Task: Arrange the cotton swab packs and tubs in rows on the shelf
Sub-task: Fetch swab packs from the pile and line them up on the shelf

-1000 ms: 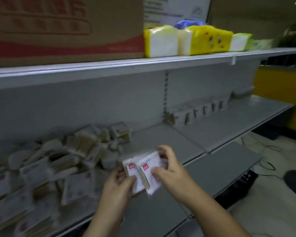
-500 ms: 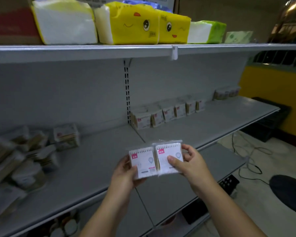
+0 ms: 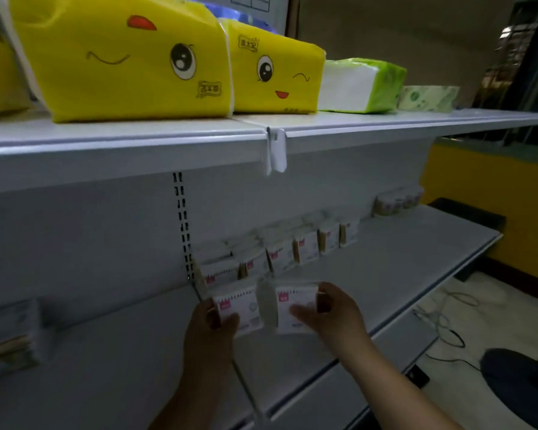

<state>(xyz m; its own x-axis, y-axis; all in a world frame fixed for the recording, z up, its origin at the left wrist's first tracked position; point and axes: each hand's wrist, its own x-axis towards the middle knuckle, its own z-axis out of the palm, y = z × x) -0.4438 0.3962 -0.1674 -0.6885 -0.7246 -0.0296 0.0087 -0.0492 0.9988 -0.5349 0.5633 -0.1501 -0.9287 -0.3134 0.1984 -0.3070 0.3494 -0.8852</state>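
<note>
My left hand [image 3: 210, 328] grips a white cotton swab pack with a pink label [image 3: 241, 307]. My right hand [image 3: 333, 315] grips a second pack [image 3: 294, 302] beside it. Both packs hang just above the grey middle shelf [image 3: 385, 274], in front of the left end of a row of upright swab packs [image 3: 292, 252] along the back wall. A few round tubs [image 3: 396, 203] stand further right at the back. A blurred pile of loose packs [image 3: 10, 333] lies at the far left.
The upper shelf [image 3: 168, 141] carries yellow tissue packs [image 3: 131, 57], a green and white pack [image 3: 364, 85] and a pale green box [image 3: 429, 99]. A white price clip [image 3: 277, 150] hangs from its edge. Cables [image 3: 441, 321] and a dark round object [image 3: 522, 380] lie on the floor at right.
Both hands carried the two packs from the loose pile at the left over to the row at the back, and the view swung right and closer to the shelf.
</note>
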